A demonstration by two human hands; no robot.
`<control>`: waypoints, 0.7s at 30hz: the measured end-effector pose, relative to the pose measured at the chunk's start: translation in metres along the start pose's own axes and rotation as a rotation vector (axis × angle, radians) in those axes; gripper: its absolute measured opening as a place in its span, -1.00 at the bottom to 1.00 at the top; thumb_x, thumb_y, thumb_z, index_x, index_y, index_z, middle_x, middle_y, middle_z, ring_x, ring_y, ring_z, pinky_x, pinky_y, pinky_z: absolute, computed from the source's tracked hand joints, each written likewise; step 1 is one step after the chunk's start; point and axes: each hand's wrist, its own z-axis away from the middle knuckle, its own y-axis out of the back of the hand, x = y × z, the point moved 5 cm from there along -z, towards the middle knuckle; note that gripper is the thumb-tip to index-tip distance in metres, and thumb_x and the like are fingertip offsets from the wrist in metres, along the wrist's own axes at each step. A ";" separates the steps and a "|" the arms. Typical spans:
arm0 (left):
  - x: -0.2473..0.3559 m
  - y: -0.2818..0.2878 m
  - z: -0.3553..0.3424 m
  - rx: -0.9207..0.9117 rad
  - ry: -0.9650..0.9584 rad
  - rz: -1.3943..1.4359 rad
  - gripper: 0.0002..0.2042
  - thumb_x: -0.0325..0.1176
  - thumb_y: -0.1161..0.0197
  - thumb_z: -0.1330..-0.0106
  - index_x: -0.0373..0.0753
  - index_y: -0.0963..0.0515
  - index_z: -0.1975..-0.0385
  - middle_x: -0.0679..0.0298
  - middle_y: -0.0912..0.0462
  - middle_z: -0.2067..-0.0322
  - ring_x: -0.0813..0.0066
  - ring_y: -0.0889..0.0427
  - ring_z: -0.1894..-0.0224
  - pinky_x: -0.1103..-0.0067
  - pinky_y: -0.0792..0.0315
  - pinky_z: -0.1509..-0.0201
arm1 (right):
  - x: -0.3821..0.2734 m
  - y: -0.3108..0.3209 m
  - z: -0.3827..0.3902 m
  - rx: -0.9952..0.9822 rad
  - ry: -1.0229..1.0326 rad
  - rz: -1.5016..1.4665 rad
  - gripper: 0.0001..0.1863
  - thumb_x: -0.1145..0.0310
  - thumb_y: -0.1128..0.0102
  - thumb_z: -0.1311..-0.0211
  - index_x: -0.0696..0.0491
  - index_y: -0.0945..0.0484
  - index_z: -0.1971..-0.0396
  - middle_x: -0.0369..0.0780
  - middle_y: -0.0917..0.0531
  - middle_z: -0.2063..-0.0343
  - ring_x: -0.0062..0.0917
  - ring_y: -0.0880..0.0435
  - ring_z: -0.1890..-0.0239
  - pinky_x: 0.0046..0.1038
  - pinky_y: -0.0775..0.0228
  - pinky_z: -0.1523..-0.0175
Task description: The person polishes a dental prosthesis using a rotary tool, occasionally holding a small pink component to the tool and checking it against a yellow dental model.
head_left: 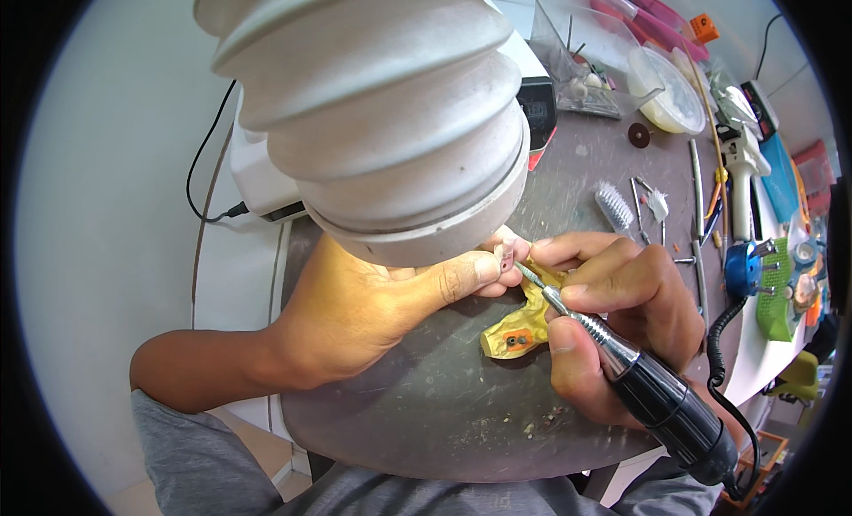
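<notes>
My left hand (364, 312) is closed, pinching a small pink-and-white dental piece (507, 255) between thumb and fingers. In my right hand (621, 307) a black and silver rotary handpiece (661, 396) is held like a pen. Its greenish bur (528, 274) points up and left at the dental piece; whether the two touch I cannot tell. Below the fingers a yellow dental cast (519, 325) lies on the table, with an orange patch and two dark round spots at its near end. Part of the cast is hidden by my right hand.
A wide ribbed white hose (399, 126) hangs over the grey tabletop (399, 418). On the right are a brush (614, 205), thin tools, a dark disc (638, 135), a plastic bowl (666, 90), a clear bin (586, 50) and a blue holder (745, 269). A coiled cord (715, 347) runs to the handpiece.
</notes>
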 end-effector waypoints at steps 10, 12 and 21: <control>-0.001 -0.003 0.005 0.034 -0.063 -0.005 -0.69 -0.60 -0.19 -0.24 -0.37 -0.36 0.03 0.22 -0.51 0.23 0.52 -0.57 0.11 0.62 -0.51 0.05 | -0.003 0.002 0.004 -0.025 0.010 -0.054 -0.75 0.60 -0.12 -0.09 0.16 -0.29 0.24 -0.12 -0.45 0.38 -0.22 -0.56 0.06 -0.20 -0.36 -0.12; -0.003 -0.005 0.005 0.016 -0.092 0.006 -0.64 -0.61 -0.19 -0.23 -0.39 -0.35 -0.03 0.26 -0.50 0.24 0.53 -0.55 0.08 0.62 -0.50 0.02 | -0.006 0.000 0.007 -0.040 0.036 -0.117 -0.75 0.59 -0.12 -0.11 0.16 -0.28 0.24 -0.11 -0.45 0.37 -0.20 -0.56 0.04 -0.19 -0.35 -0.14; -0.001 -0.011 0.010 0.042 -0.046 0.069 -0.68 -0.56 -0.13 -0.31 -0.42 -0.38 -0.06 0.13 -0.54 0.06 0.52 -0.55 0.06 0.59 -0.46 -0.07 | -0.001 -0.003 0.005 -0.066 0.034 -0.112 -0.75 0.59 -0.06 -0.15 0.17 -0.25 0.19 -0.09 -0.44 0.36 -0.09 -0.52 -0.05 -0.14 -0.33 -0.18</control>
